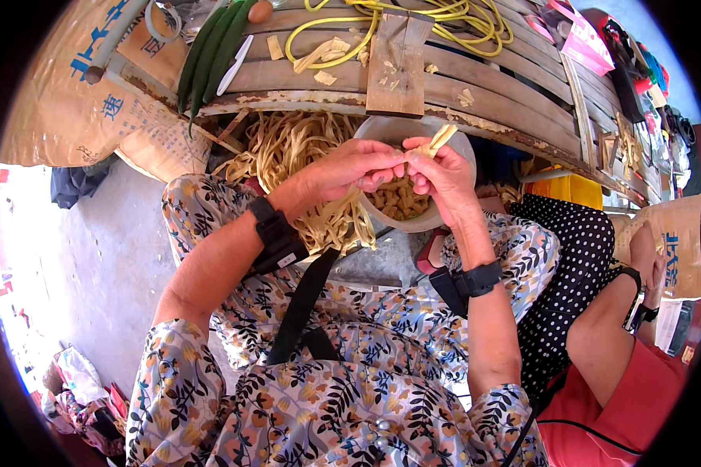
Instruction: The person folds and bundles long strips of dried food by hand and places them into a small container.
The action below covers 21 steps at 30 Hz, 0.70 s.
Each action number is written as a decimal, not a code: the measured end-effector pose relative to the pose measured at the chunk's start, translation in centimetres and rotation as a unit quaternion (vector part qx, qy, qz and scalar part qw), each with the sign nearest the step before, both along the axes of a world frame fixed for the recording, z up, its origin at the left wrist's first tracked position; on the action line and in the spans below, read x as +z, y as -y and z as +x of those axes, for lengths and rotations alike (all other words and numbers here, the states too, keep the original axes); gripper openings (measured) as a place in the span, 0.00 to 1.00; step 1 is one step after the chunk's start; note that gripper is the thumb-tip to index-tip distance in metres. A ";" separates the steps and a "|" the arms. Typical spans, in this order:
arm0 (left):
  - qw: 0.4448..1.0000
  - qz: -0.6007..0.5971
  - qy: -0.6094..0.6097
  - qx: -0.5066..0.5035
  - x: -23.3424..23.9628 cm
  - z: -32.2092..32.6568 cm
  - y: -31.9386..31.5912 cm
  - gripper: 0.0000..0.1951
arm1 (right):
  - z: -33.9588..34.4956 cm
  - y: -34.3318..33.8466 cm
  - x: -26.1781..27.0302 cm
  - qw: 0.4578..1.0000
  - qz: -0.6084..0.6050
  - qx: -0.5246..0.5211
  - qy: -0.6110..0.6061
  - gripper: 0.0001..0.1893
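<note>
Both hands meet over a pale plastic bucket [468, 153] that holds many small folded pieces [398, 198] of a yellowish, strip-like material. My right hand [438, 169] grips a folded pale yellow strip [443, 138], whose end sticks up past the fingers. The fingertips of my left hand [374, 166] touch those of the right at the strip's lower part; a strand seems to run below the left hand, though the fingers hide where it starts. Left of the bucket lies a large heap of long pale strips [295, 143], which hangs down in front of my lap.
A slatted wooden table [327, 79] with a rusty edge stands ahead. On it are a wooden board [394, 70], a yellow cord [380, 9], long green vegetables [210, 55], a white-handled knife [235, 65] and an egg [260, 11]. Printed sacks stand left. A co-worker sits close at right.
</note>
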State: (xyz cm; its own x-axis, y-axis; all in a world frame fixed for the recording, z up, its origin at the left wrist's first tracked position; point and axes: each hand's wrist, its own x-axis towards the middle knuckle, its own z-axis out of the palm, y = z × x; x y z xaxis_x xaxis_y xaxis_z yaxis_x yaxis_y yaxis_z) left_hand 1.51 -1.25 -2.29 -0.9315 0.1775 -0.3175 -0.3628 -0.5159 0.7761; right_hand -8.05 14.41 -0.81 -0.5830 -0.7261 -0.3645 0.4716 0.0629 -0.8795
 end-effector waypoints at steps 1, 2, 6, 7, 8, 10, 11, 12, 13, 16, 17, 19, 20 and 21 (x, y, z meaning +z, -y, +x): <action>1.000 -0.019 -0.014 0.000 0.1 -0.1 -0.1 0.11 | 0.2 0.3 -0.1 1.000 -0.027 0.002 0.010 0.11; 0.999 -0.038 -0.028 0.000 0.2 -0.2 -0.1 0.11 | 0.5 0.7 -0.2 0.998 -0.035 -0.043 -0.002 0.07; 0.997 -0.075 -0.032 0.000 0.6 -0.7 0.7 0.12 | -0.1 0.4 0.0 0.995 -0.060 -0.075 0.000 0.06; 0.997 -0.070 -0.032 -0.002 0.5 -0.7 1.1 0.11 | -0.4 0.2 0.3 0.995 -0.056 -0.078 0.002 0.06; 0.997 -0.066 -0.032 -0.003 0.4 -0.6 1.4 0.11 | -0.6 0.1 0.6 0.995 -0.052 -0.081 0.004 0.06; 0.997 -0.072 -0.031 -0.015 0.7 -0.7 1.7 0.11 | -0.7 0.1 0.8 0.996 -0.036 -0.083 0.001 0.06; 0.997 -0.075 -0.031 -0.020 1.0 -0.8 1.7 0.11 | -0.8 0.2 0.9 0.996 -0.029 -0.083 0.000 0.06; 0.992 -0.121 -0.038 -0.024 1.6 -1.0 2.0 0.11 | -1.2 0.5 1.2 0.997 -0.020 -0.072 -0.004 0.05; 0.985 -0.167 -0.044 -0.026 2.2 -1.1 2.2 0.11 | -1.5 0.7 1.6 0.998 -0.011 -0.059 -0.008 0.05; 0.944 -0.313 -0.100 -0.006 3.0 -2.1 4.0 0.11 | -3.9 1.8 2.4 0.997 0.002 -0.055 -0.051 0.06; 0.924 -0.361 -0.124 0.005 3.2 -2.8 5.0 0.11 | -5.1 2.5 2.6 0.996 0.004 -0.060 -0.070 0.06; 0.912 -0.396 -0.093 0.051 4.3 -4.5 6.4 0.10 | -7.2 3.9 2.6 0.994 -0.021 -0.067 -0.090 0.07; 0.906 -0.408 -0.088 0.071 4.9 -5.6 7.2 0.10 | -8.0 4.7 2.6 0.992 -0.023 -0.079 -0.093 0.07; 0.899 -0.421 -0.080 0.093 5.2 -6.4 7.9 0.10 | -8.7 5.6 2.7 0.991 -0.026 -0.089 -0.094 0.07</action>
